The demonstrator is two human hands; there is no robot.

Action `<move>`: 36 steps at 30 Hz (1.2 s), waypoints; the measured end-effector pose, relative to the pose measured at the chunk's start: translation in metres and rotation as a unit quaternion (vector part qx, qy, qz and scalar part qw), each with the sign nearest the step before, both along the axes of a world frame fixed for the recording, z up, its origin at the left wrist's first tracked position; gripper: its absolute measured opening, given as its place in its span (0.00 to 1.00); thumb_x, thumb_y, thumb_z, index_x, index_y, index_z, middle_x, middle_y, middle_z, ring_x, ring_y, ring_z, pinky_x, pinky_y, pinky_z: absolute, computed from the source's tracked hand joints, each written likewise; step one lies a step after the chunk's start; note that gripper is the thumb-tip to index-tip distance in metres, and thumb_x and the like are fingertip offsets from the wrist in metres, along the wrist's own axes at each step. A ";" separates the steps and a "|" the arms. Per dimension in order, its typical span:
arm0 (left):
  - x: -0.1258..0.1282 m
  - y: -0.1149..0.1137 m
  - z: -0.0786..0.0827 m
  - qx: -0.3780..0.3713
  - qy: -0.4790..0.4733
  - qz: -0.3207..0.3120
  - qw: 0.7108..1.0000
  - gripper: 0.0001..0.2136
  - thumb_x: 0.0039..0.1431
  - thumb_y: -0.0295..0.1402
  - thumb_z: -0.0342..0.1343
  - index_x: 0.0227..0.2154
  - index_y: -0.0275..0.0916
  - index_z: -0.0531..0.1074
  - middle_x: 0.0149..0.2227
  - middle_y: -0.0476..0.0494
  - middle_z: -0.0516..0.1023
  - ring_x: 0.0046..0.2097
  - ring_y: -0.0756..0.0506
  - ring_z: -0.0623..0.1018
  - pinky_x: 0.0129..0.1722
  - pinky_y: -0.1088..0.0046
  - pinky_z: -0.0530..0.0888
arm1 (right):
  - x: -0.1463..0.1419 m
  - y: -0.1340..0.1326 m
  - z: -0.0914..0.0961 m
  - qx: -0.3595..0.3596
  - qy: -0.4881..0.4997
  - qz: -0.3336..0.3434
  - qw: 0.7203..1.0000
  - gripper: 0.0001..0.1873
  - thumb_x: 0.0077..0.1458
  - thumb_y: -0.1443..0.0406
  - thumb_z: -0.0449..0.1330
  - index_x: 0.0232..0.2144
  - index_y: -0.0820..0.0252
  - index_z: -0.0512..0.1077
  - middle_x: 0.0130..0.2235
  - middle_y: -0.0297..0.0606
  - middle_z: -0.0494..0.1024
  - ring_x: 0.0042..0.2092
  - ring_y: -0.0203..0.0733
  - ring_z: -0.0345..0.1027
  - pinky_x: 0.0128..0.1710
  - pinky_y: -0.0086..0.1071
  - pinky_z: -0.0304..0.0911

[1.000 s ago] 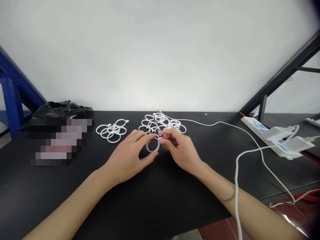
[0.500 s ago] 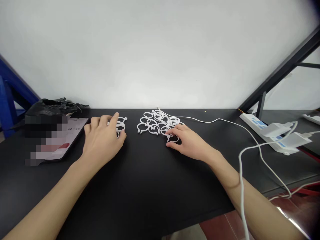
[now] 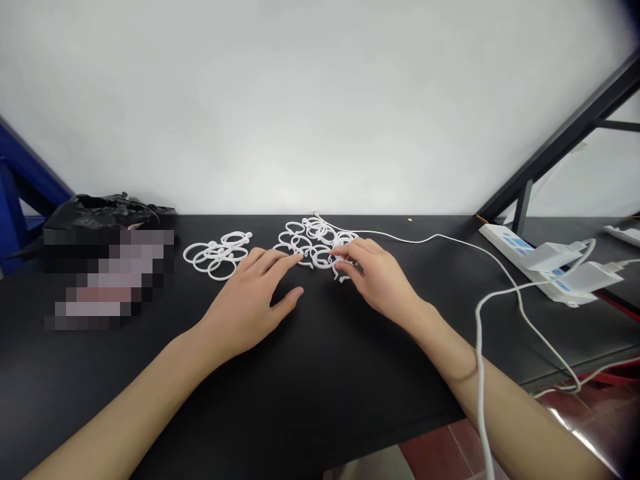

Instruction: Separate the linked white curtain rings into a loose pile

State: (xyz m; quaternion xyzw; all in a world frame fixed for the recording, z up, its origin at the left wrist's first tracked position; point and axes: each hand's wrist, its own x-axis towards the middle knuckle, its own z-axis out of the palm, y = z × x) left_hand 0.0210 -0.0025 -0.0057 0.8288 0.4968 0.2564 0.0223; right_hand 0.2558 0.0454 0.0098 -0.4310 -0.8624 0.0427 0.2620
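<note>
A pile of white plastic curtain rings [image 3: 295,227] lies tangled on the black table, some with open, knobbed ends. At its front right edge my right hand [image 3: 380,280] has thumb and fingers curled round one white ring [image 3: 343,278]; the fingers partly hide it. My left hand [image 3: 250,300] hovers palm down just left of the pile, fingers stretched and thumb apart, holding nothing. Its index fingertip comes up close to the pile's front left rings; whether it touches them I cannot tell. Further left lies a smaller group of white rings [image 3: 196,252], which look closed.
A black plastic bag [image 3: 100,212] and a pixelated phone [image 3: 120,267] are at the left. To the right, a white power strip [image 3: 510,243] carries plugged-in chargers. A white cable [image 3: 480,347] loops across my right forearm. Behind the black table [image 3: 300,373] rises a pale wall.
My left hand has moved right, from the smaller group of rings to the main pile, uncovering that group. My right hand stays at the pile's right edge, nearly in place.
</note>
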 end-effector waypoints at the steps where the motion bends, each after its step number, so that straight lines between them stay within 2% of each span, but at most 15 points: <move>1: 0.000 -0.001 0.000 0.007 0.000 -0.001 1.000 0.22 0.65 0.42 0.49 0.60 0.42 0.63 0.53 0.41 0.72 0.54 0.38 0.68 0.56 0.54 0.67 | -0.002 -0.002 0.000 0.001 0.009 0.021 1.000 0.11 0.63 0.66 0.56 0.47 0.55 0.72 0.42 0.40 0.77 0.45 0.45 0.69 0.44 0.39 0.66; 3: 0.001 -0.001 -0.001 0.016 0.006 -0.013 1.000 0.24 0.64 0.44 0.51 0.61 0.43 0.62 0.54 0.40 0.72 0.54 0.38 0.69 0.56 0.54 0.67 | -0.007 -0.007 0.000 -0.003 0.018 0.067 0.998 0.11 0.63 0.65 0.56 0.48 0.54 0.71 0.42 0.40 0.77 0.45 0.44 0.69 0.45 0.38 0.67; 5: 0.001 -0.001 -0.002 0.011 0.015 -0.028 0.999 0.22 0.64 0.44 0.51 0.59 0.42 0.65 0.52 0.40 0.74 0.52 0.38 0.70 0.53 0.55 0.69 | -0.013 -0.013 -0.001 -0.004 0.024 0.113 0.993 0.09 0.64 0.65 0.55 0.45 0.55 0.72 0.43 0.39 0.77 0.45 0.42 0.69 0.46 0.37 0.67; 9: 0.001 0.000 -0.003 -0.024 0.006 -0.041 0.999 0.17 0.64 0.41 0.53 0.52 0.40 0.70 0.45 0.42 0.77 0.47 0.40 0.72 0.47 0.59 0.71 | -0.021 -0.020 -0.005 -0.016 0.058 0.148 0.987 0.07 0.64 0.67 0.55 0.43 0.56 0.72 0.42 0.38 0.77 0.45 0.39 0.69 0.47 0.34 0.67; 14: 0.001 0.000 -0.001 -0.041 -0.011 -0.042 0.998 0.17 0.62 0.43 0.56 0.50 0.41 0.70 0.44 0.44 0.77 0.45 0.41 0.71 0.46 0.59 0.71 | -0.022 -0.022 -0.004 -0.036 0.060 0.132 0.989 0.09 0.64 0.67 0.56 0.45 0.54 0.72 0.43 0.38 0.78 0.45 0.41 0.69 0.48 0.37 0.67; 19: 0.001 0.000 -0.001 -0.044 -0.021 -0.035 0.998 0.18 0.58 0.46 0.60 0.47 0.43 0.71 0.43 0.46 0.77 0.44 0.41 0.72 0.45 0.61 0.71 | -0.025 -0.026 0.001 -0.148 0.142 0.101 0.973 0.08 0.61 0.62 0.60 0.42 0.54 0.75 0.40 0.34 0.79 0.38 0.37 0.72 0.40 0.32 0.68; 21: 0.002 0.000 0.001 -0.048 -0.021 -0.041 0.998 0.18 0.56 0.47 0.61 0.44 0.43 0.71 0.40 0.47 0.76 0.43 0.42 0.72 0.44 0.62 0.71 | -0.027 -0.027 0.001 -0.169 0.167 0.094 0.967 0.05 0.60 0.63 0.60 0.39 0.54 0.75 0.38 0.32 0.80 0.37 0.36 0.72 0.38 0.30 0.67; 23: 0.003 -0.001 0.002 -0.051 -0.019 -0.050 0.997 0.17 0.56 0.48 0.61 0.42 0.43 0.71 0.38 0.47 0.76 0.42 0.42 0.72 0.44 0.62 0.71 | -0.029 -0.027 0.000 -0.184 0.193 0.090 0.960 0.04 0.60 0.65 0.60 0.36 0.54 0.75 0.36 0.31 0.80 0.36 0.35 0.72 0.37 0.29 0.66; 27: 0.006 -0.004 0.004 -0.049 -0.019 -0.068 0.996 0.15 0.60 0.46 0.58 0.43 0.43 0.71 0.38 0.47 0.76 0.42 0.42 0.72 0.44 0.62 0.71 | -0.031 -0.028 -0.001 -0.197 0.225 0.081 0.951 0.08 0.60 0.70 0.57 0.31 0.56 0.74 0.32 0.29 0.79 0.31 0.32 0.70 0.34 0.27 0.65; 30: 0.007 -0.005 0.003 -0.043 -0.017 -0.069 0.997 0.14 0.62 0.45 0.56 0.44 0.43 0.71 0.38 0.47 0.76 0.42 0.43 0.72 0.45 0.62 0.71 | -0.032 -0.028 -0.001 -0.181 0.216 0.078 0.956 0.07 0.60 0.69 0.58 0.32 0.55 0.74 0.33 0.29 0.79 0.33 0.33 0.71 0.35 0.27 0.65; 32: 0.005 -0.003 0.003 -0.031 -0.018 -0.052 0.998 0.15 0.62 0.46 0.54 0.46 0.43 0.71 0.40 0.46 0.75 0.43 0.42 0.72 0.46 0.62 0.72 | -0.030 -0.026 -0.001 -0.166 0.202 0.070 0.963 0.05 0.61 0.65 0.59 0.38 0.53 0.75 0.35 0.30 0.80 0.35 0.34 0.72 0.36 0.28 0.66; 33: 0.002 -0.001 0.003 -0.020 -0.019 -0.033 0.999 0.16 0.63 0.46 0.54 0.48 0.43 0.70 0.41 0.45 0.75 0.44 0.42 0.72 0.46 0.62 0.72 | -0.029 -0.025 -0.001 -0.154 0.189 0.060 0.968 0.07 0.62 0.63 0.59 0.42 0.52 0.74 0.36 0.31 0.80 0.36 0.35 0.72 0.37 0.29 0.66; 36: -0.015 0.009 0.003 0.020 -0.014 0.070 0.997 0.19 0.64 0.45 0.50 0.53 0.43 0.69 0.47 0.41 0.74 0.50 0.37 0.71 0.49 0.57 0.71 | -0.020 -0.019 0.000 -0.108 0.098 0.014 0.989 0.13 0.62 0.60 0.59 0.48 0.53 0.72 0.40 0.35 0.78 0.38 0.38 0.71 0.40 0.34 0.67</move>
